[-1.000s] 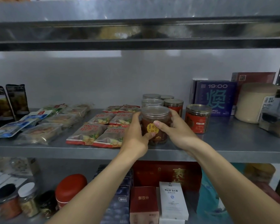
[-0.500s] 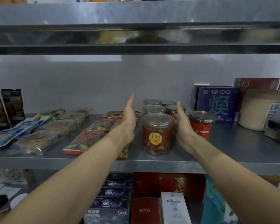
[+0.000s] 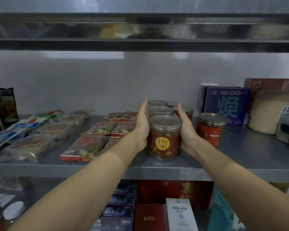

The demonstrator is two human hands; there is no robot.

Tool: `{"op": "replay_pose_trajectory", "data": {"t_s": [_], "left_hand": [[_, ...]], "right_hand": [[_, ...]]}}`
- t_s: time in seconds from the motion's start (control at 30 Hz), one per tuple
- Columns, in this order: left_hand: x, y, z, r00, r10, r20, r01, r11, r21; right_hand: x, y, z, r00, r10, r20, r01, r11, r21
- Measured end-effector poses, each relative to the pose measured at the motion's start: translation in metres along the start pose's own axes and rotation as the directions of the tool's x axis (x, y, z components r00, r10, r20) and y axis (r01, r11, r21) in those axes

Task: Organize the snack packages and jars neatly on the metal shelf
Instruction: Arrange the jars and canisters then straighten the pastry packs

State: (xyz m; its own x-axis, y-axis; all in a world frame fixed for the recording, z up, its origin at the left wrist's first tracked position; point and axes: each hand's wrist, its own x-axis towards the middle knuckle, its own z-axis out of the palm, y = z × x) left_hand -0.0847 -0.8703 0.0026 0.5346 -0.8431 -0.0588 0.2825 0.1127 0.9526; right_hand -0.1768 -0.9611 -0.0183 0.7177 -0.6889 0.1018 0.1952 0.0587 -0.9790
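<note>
Flat hands, left (image 3: 143, 126) and right (image 3: 184, 129), press front jar (image 3: 164, 139) near shelf edge (image 3: 157, 170).

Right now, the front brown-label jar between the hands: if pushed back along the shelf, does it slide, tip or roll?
The front jar stands upright on a flat base, so it would probably slide, not roll. It is taller than wide, so a high push might tip it. It looks full, likely fairly heavy. The left hand and right hand flank it; the metal shelf looks smooth.

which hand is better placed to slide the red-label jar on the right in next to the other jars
Right. The right hand is flat against the brown jar, on the side facing the red-label jar. The left hand sits across the brown jar, farther away.
</note>
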Motion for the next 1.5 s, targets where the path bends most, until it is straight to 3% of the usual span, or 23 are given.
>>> {"op": "replay_pose_trajectory", "data": {"t_s": [0.1, 0.17, 0.2, 0.27, 0.33, 0.4, 0.5, 0.6, 0.77, 0.87, 1.03, 1.2, 1.27, 1.4, 1.5], "left_hand": [[-0.008, 0.007, 0.004, 0.99, 0.129, -0.05, -0.122, 0.985, 0.118], [-0.009, 0.016, 0.002, 0.937, 0.316, -0.15, -0.231, 0.881, 0.414], [-0.008, 0.021, -0.001, 0.893, 0.422, -0.155, -0.259, 0.764, 0.59], [-0.013, 0.034, -0.003, 0.821, 0.57, -0.027, -0.285, 0.451, 0.846], [-0.025, 0.044, 0.006, 0.794, 0.583, 0.174, -0.284, 0.102, 0.953], [-0.042, 0.046, 0.025, 0.817, 0.503, 0.281, -0.253, -0.125, 0.959], [-0.062, 0.032, 0.056, 0.826, 0.429, 0.366, -0.29, -0.234, 0.928], [-0.063, 0.008, 0.083, 0.783, 0.44, 0.439, -0.351, -0.27, 0.897], [-0.047, -0.018, 0.119, 0.797, 0.469, 0.38, -0.336, -0.179, 0.925], [-0.033, -0.027, 0.133, 0.807, 0.504, 0.307, -0.328, -0.048, 0.943], [-0.007, -0.043, 0.131, 0.878, 0.437, 0.197, -0.287, 0.149, 0.946], [0.009, -0.064, 0.124, 0.951, 0.299, 0.078, -0.242, 0.563, 0.79], [0.013, -0.072, 0.123, 0.965, 0.246, 0.093, -0.238, 0.669, 0.704], [0.015, -0.08, 0.122, 0.964, 0.25, 0.09, -0.25, 0.737, 0.628], [0.011, -0.084, 0.118, 0.942, 0.332, 0.038, -0.277, 0.712, 0.646]], "right_hand": [[-0.006, -0.009, -0.007, 0.997, -0.053, -0.049, 0.041, 0.975, -0.22], [-0.017, -0.025, -0.015, 0.975, -0.185, -0.124, 0.119, 0.904, -0.41], [-0.026, -0.035, -0.02, 0.957, -0.254, -0.138, 0.155, 0.853, -0.498], [-0.044, -0.053, -0.034, 0.929, -0.355, -0.107, 0.173, 0.671, -0.721], [-0.057, -0.066, -0.053, 0.939, -0.342, -0.037, 0.12, 0.426, -0.897], [-0.069, -0.076, -0.068, 0.958, -0.285, -0.031, 0.042, 0.247, -0.968], [-0.084, -0.084, -0.089, 0.959, -0.282, -0.008, 0.023, 0.107, -0.994], [-0.092, -0.084, -0.113, 0.96, -0.281, 0.012, 0.034, 0.074, -0.997], [-0.082, -0.077, -0.15, 0.966, -0.257, 0.004, 0.046, 0.156, -0.987], [-0.073, -0.072, -0.165, 0.958, -0.288, 0.006, 0.087, 0.269, -0.959], [-0.044, -0.059, -0.167, 0.966, -0.259, -0.011, 0.114, 0.461, -0.88], [-0.026, -0.047, -0.158, 0.96, -0.272, -0.066, 0.119, 0.609, -0.784], [-0.022, -0.041, -0.157, 0.957, -0.279, -0.075, 0.125, 0.636, -0.761], [-0.014, -0.032, -0.158, 0.953, -0.278, -0.117, 0.124, 0.715, -0.688], [-0.013, -0.031, -0.164, 0.98, -0.178, -0.094, 0.104, 0.848, -0.519]]}}
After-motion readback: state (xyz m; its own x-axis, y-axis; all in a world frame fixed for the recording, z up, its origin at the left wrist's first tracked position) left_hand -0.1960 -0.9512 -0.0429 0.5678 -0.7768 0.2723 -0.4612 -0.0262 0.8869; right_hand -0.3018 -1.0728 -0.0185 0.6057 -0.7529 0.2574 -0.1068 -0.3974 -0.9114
